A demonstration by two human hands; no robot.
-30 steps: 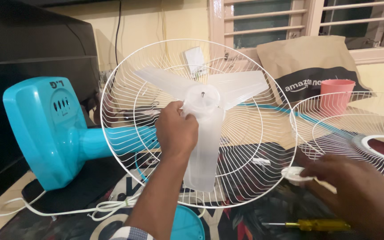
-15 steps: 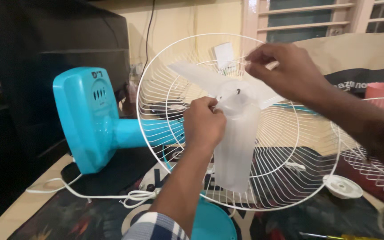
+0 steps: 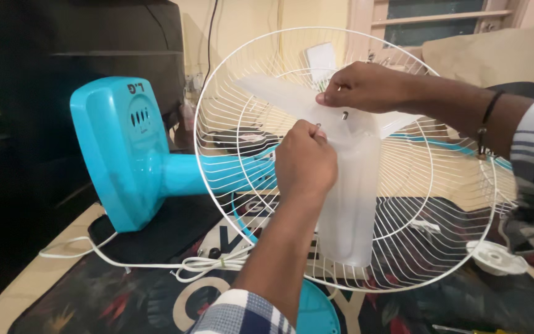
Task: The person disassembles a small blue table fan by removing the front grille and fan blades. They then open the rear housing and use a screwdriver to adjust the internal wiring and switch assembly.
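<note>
- The translucent three-bladed fan blade (image 3: 347, 179) sits at the middle of the scene, in front of the white wire rear guard (image 3: 403, 247), its hub on the motor shaft, whose metal tip (image 3: 345, 115) shows at the centre.
- One blade hangs straight down toward the near edge, its long axis upright; a second runs up and to the left, and the third goes right, behind the right forearm. The blade's face is turned toward the camera, so the shaft points near.
- The left hand (image 3: 305, 162) is closed in a loose fist over the hub's left side, fingers curled on the plastic; it seems to steady the hub so the blade does not turn.
- The right hand (image 3: 366, 86) comes in from the right, fingers pinched together on the upper-left blade close to the hub, pressing it flat; whether anything small is between the fingertips I cannot tell.
- The guard stands upright on its edge because the fan lies on its side: the blue motor housing (image 3: 125, 154) is to the left, its neck running right into the guard.
- A white power cord (image 3: 156, 265) loops near the housing on a dark patterned mat (image 3: 94, 297).
- A white round cap (image 3: 495, 258) lies at the right, clear of the guard.
</note>
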